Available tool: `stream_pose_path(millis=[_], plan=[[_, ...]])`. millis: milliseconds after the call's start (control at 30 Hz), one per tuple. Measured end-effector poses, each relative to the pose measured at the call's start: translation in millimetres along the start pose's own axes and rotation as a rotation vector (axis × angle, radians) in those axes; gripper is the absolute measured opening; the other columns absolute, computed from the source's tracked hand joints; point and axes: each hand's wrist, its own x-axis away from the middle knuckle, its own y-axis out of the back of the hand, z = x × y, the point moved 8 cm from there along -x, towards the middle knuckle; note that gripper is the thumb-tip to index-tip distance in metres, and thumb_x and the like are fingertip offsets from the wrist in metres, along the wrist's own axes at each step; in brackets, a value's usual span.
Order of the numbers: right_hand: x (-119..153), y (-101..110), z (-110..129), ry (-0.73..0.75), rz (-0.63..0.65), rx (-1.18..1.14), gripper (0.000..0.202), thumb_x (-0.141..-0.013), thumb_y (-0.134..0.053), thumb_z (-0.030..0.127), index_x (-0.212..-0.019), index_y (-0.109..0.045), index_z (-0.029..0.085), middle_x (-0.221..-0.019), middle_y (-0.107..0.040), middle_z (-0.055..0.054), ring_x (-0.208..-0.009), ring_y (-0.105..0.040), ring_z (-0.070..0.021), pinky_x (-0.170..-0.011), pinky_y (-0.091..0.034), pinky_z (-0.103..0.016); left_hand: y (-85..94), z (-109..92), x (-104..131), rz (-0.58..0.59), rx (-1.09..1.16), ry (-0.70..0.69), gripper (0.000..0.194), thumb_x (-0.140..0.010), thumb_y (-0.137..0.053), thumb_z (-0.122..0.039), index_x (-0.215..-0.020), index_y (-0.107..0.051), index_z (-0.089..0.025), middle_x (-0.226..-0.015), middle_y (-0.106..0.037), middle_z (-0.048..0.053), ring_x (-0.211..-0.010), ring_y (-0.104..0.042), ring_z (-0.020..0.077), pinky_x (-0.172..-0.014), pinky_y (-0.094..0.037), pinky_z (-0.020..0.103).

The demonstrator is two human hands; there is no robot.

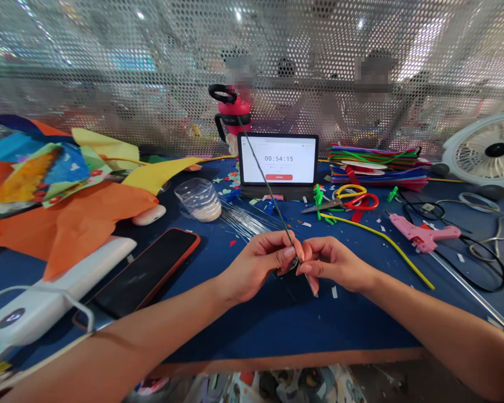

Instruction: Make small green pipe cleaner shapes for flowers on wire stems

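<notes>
A thin dark green pipe cleaner rises from my fingertips, leaning up and to the left across the tablet screen. My left hand is closed in a pinch around its lower part. Right beside it, my right hand pinches the lower end, with the fingertips of both hands nearly touching. Something small and dark shows below the fingers, but I cannot make out its shape. A yellow pipe cleaner lies curved on the blue table, right of my hands. Behind them a bundle of thin wires is spread out.
Scissors, a pink glue gun and a white fan are on the right. A tablet and a pink bottle stand behind. Leftward lie a clear cup, a phone, a white power strip and orange paper.
</notes>
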Motion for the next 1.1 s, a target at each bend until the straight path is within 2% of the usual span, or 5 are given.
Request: stream_pose_path(millis=[133,267,600,800,1100], plan=[[0,8,1,0.017,-0.117,0.1,0.03,-0.075,-0.069,0.034,-0.066,-0.049,0.014,-0.056,-0.053,0.006,-0.044,-0.053,-0.005,-0.045,-0.041,-0.017,9.3,3,-1,-0.125,-0.146,0.043,0.025,-0.073,-0.069,-0.036,-0.075,-0.06,-0.013,-0.069,-0.055,0.0,-0.055,-0.041,0.0067,-0.051,-0.031,0.021],[1,11,0,0.005,-0.16,0.165,0.03,-0.074,-0.07,0.033,-0.064,-0.048,0.015,-0.054,-0.052,0.006,-0.044,-0.053,-0.0052,-0.045,-0.039,-0.016,15.9,8,0,-0.201,-0.232,0.087,0.029,-0.068,-0.073,-0.034,-0.065,-0.052,-0.013,-0.058,-0.049,-0.004,-0.053,-0.039,0.0065,-0.049,-0.03,0.02],[0,1,-1,-0.007,0.02,-0.027,0.026,-0.083,-0.06,0.035,-0.074,-0.058,0.011,-0.054,-0.061,0.001,-0.048,-0.055,-0.006,-0.053,-0.042,-0.018,3.8,-3,2,-0.059,-0.125,-0.038,0.018,-0.081,-0.061,-0.027,-0.071,-0.056,-0.013,-0.063,-0.054,-0.001,-0.057,-0.044,0.0072,-0.054,-0.032,0.021],[0,-1,0,0.005,0.034,-0.05,0.023,-0.081,-0.063,0.033,-0.075,-0.057,0.012,-0.06,-0.061,0.001,-0.048,-0.056,-0.0057,-0.05,-0.043,-0.017,-0.6,-3,1,-0.004,-0.042,-0.047,0.016,-0.081,-0.062,-0.026,-0.073,-0.06,-0.012,-0.065,-0.054,-0.001,-0.058,-0.045,0.0075,-0.056,-0.033,0.022],[2,6,3,0.036,-0.102,0.207,0.026,-0.081,-0.063,0.03,-0.066,-0.049,0.014,-0.053,-0.053,0.006,-0.044,-0.053,-0.0047,-0.046,-0.039,-0.016,11.9,4,0,-0.164,-0.191,0.017,0.023,-0.068,-0.074,-0.028,-0.069,-0.057,-0.012,-0.063,-0.052,-0.003,-0.058,-0.045,0.0069,-0.054,-0.036,0.019]])
